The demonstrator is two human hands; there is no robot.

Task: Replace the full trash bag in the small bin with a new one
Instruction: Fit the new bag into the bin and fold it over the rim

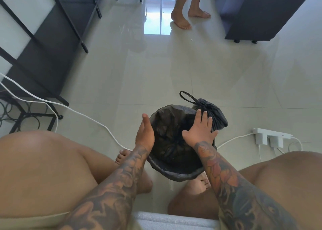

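A small round bin (pixel 174 173) stands on the tiled floor between my knees, lined with a black bag (pixel 167 133) whose edge is folded over the rim. A tied, full black trash bag (pixel 215 113) with a loop handle sits on the floor just behind the bin, touching it. My left hand (pixel 144 135) hovers flat at the bin's left rim, fingers straight, holding nothing. My right hand (pixel 200 130) is spread over the bin's right side, fingers apart and empty.
A white cable (pixel 83 114) runs across the floor left of the bin. A white power strip (pixel 271 136) with plugs lies to the right. Black shelving (pixel 43 46) stands at left, a dark cabinet (pixel 257 17) at back right. Another person's bare feet (pixel 183 21) are ahead.
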